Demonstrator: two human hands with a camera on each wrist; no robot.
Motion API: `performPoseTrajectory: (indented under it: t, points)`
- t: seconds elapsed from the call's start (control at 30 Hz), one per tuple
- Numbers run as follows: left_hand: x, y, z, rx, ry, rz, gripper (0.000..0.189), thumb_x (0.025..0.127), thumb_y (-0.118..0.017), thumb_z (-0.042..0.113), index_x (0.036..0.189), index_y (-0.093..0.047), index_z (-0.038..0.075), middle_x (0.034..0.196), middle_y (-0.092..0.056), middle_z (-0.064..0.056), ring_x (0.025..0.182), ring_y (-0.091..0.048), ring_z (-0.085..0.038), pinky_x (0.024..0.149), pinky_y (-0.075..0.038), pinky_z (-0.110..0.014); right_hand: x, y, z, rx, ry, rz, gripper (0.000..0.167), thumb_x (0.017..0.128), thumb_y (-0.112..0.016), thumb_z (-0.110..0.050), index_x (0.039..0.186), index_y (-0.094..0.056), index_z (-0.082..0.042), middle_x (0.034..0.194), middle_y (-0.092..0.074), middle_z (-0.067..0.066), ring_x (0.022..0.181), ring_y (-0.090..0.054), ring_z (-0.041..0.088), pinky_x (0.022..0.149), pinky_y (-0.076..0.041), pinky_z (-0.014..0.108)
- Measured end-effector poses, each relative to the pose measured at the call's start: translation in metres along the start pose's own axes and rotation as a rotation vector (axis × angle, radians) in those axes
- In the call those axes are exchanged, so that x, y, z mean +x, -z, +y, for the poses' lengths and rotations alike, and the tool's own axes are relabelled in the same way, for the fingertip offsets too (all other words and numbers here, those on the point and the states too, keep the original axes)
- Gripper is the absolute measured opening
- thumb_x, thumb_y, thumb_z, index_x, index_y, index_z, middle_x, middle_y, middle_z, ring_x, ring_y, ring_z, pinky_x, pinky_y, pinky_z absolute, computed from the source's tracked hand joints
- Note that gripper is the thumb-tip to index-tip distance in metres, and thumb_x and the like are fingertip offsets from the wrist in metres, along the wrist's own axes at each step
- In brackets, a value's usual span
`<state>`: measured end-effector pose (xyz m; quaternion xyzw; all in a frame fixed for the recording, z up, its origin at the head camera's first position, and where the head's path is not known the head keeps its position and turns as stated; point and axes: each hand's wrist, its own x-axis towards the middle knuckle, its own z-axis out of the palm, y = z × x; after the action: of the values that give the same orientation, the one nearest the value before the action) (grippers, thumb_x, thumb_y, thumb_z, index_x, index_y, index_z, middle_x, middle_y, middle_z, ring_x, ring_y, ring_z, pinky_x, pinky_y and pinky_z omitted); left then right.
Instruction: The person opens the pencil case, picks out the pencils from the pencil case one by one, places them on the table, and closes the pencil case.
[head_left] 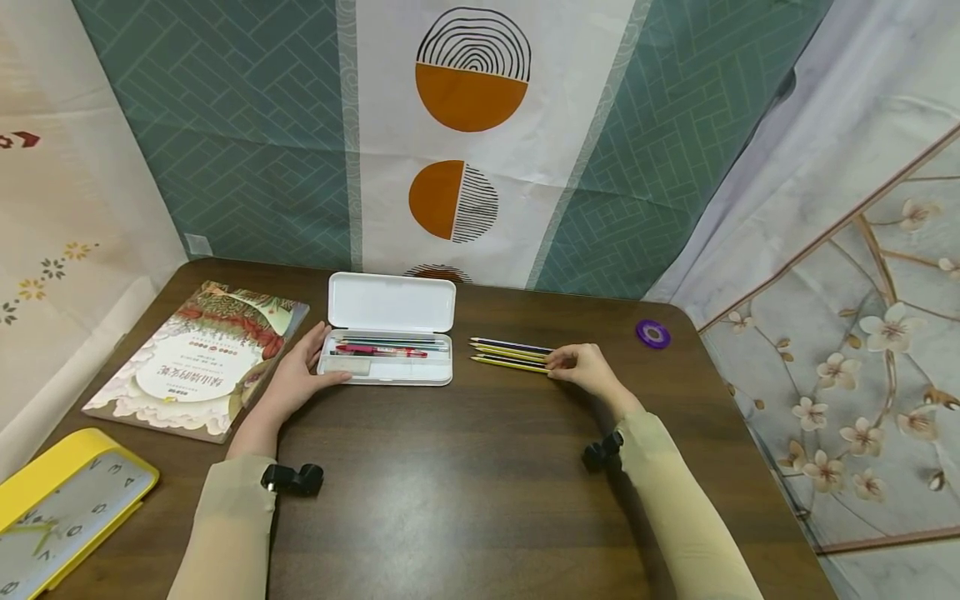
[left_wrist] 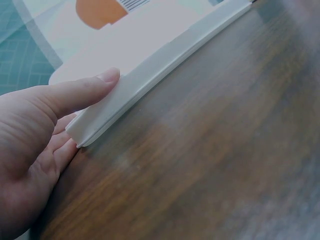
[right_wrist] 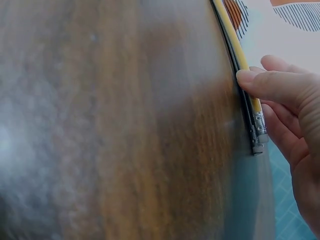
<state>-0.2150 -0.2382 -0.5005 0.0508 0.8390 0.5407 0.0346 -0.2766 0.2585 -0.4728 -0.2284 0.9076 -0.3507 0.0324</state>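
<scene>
An open white pencil case (head_left: 390,372) lies on the table with its lid (head_left: 392,303) raised at the back. Inside are several pencils, a red pen (head_left: 382,351) and a pale block (head_left: 348,364). My left hand (head_left: 302,373) grips the case's left end; in the left wrist view the thumb (left_wrist: 90,92) presses the wall near the corner, with the other fingers partly hidden beyond it. To the right, several yellow and dark pencils (head_left: 506,355) lie side by side. My right hand (head_left: 588,369) pinches their right ends, close to the metal-banded erasers (right_wrist: 259,137) in the right wrist view.
A book (head_left: 202,358) lies left of the case. In the near left corner stands a yellow-framed clock (head_left: 67,521). A purple ring-shaped roll (head_left: 653,334) is at the far right. Patterned cloth (head_left: 262,142) hangs behind the brown table (head_left: 450,500).
</scene>
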Motion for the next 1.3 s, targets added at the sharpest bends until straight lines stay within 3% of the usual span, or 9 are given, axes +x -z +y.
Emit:
performPoseTrajectory:
  t: [0.3,0.53,0.9,1.3]
  points:
    - [0.0006,-0.0007,0.0,0.004,-0.007,0.006,0.105,0.084,-0.079,0.023,0.157,-0.007,0.002,0.161,-0.019,-0.023,0.145,-0.025,-0.045,0.117,-0.026,-0.056,-0.0012,0.0011,0.0002,-0.017,0.001,0.003,0.014,0.079,-0.079,-0.003,0.093,-0.077,-0.004,0.086,-0.076,0.009,0.078,-0.071,0.019,0.071,-0.058,0.023]
    - [-0.0004,0.0002,0.0013,-0.011,0.0,0.004,0.104,0.085,-0.078,0.024,0.158,-0.006,0.004,0.162,-0.017,-0.021,0.146,-0.023,-0.044,0.118,-0.025,-0.056,-0.0021,0.001,0.0018,-0.038,0.034,0.003,0.012,0.079,-0.079,-0.004,0.091,-0.076,-0.004,0.083,-0.075,0.008,0.074,-0.069,0.011,0.066,-0.057,0.021]
    - [-0.0018,-0.0001,0.003,-0.009,0.004,-0.001,0.105,0.085,-0.077,0.024,0.158,-0.005,0.005,0.162,-0.016,-0.021,0.146,-0.023,-0.045,0.117,-0.024,-0.057,-0.0036,0.0008,0.0011,-0.016,0.019,0.016,0.013,0.079,-0.08,-0.003,0.091,-0.076,-0.005,0.084,-0.075,0.008,0.073,-0.067,0.011,0.066,-0.056,0.021]
    - [-0.0018,-0.0001,0.003,-0.002,0.005,0.001,0.105,0.085,-0.078,0.025,0.158,-0.005,0.004,0.162,-0.016,-0.022,0.146,-0.022,-0.045,0.118,-0.024,-0.057,0.0035,-0.0057,-0.0078,0.02,0.077,0.17,0.009,0.08,-0.079,-0.003,0.089,-0.076,-0.003,0.083,-0.075,0.01,0.071,-0.067,0.009,0.066,-0.058,0.021]
